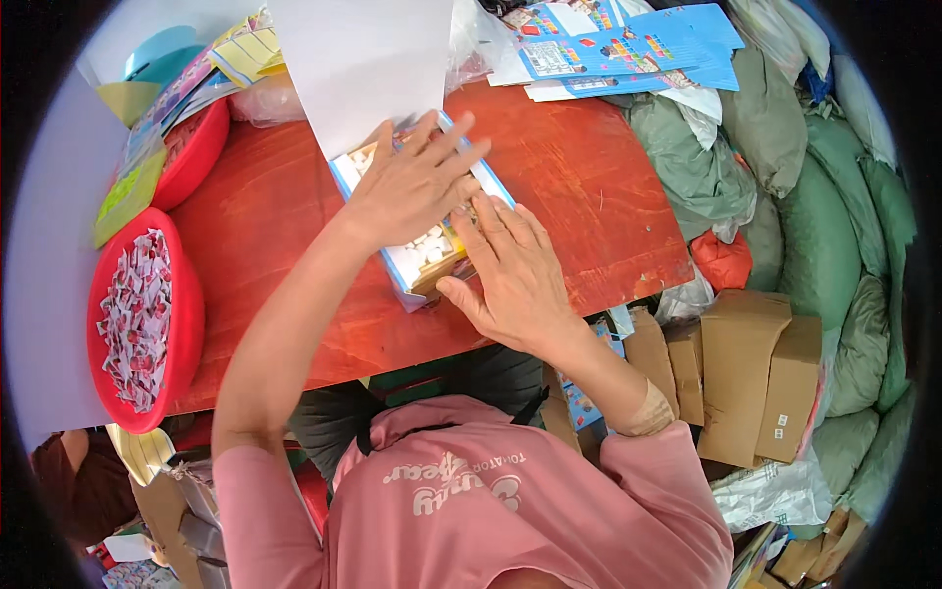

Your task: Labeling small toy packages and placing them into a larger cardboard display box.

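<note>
On the table in front of me lies an open blue-and-white carton box (402,280), its tall white lid (368,74) raised at the far side. White rounded pieces (429,247) and yellow-brown printed packaging show inside it. My left hand (417,187) lies across the middle of the box, fingers spread, covering part of the contents. Over the box's right edge rests my right hand (512,270), its fingers stretched out and its thumb apart near the front corner. Neither hand grips anything that I can see. What lies beneath the palms is hidden.
The red wooden table (599,196) carries flat blue printed cartons (628,54) at the back right. A red basin (186,324) of small wrapped packets overhangs the left edge, near a second red basin (201,157). Green sacks (805,226) and brown cardboard boxes (746,373) crowd the right.
</note>
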Available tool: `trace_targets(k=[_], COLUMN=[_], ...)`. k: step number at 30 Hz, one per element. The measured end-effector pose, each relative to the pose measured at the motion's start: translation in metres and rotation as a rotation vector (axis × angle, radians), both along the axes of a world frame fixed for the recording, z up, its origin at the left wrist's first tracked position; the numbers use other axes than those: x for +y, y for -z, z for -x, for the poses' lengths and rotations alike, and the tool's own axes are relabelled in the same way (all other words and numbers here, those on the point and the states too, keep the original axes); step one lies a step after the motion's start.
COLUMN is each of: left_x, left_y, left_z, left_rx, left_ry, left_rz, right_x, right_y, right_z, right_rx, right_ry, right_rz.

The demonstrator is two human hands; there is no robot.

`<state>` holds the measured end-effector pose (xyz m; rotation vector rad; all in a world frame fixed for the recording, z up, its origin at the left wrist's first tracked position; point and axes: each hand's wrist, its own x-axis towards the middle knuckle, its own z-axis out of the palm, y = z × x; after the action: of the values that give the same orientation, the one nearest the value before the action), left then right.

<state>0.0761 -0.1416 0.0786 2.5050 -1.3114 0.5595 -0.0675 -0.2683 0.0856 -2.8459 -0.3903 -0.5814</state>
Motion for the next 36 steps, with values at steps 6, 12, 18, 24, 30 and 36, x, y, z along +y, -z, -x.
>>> trace_targets(k=[6,12,18,24,30,36], left_x=[0.014,0.030,0.043,0.043,0.051,0.054], left_y=[-0.004,-0.009,-0.014,-0.012,-0.008,-0.003], left_z=[-0.005,0.013,0.021,0.020,0.022,0.026], left_rx=[0.080,0.059,0.132,0.151,0.313,0.833], left_ry=[0.125,0.457,0.528,0.542,0.511,0.509], left_rz=[-0.141,-0.093,-0.114,-0.098,-0.077,0.477], right_x=[-0.026,-0.064,-0.055,-0.069,0.008,0.008], right_y=[-0.024,-0.021,-0.005,0.005,-0.050,-0.039], right_z=[-0.004,-0.055,-0.142,-0.194,-0.149,-0.131], right_rx=[0.251,0.252,0.321,0.764,0.763,0.740], right_ry=[-0.160,-0.138,-0.200,-0.898,-0.916,-0.855], right_rz=[-0.592,-1.011,-1.603,-1.435,-0.376,-0.477])
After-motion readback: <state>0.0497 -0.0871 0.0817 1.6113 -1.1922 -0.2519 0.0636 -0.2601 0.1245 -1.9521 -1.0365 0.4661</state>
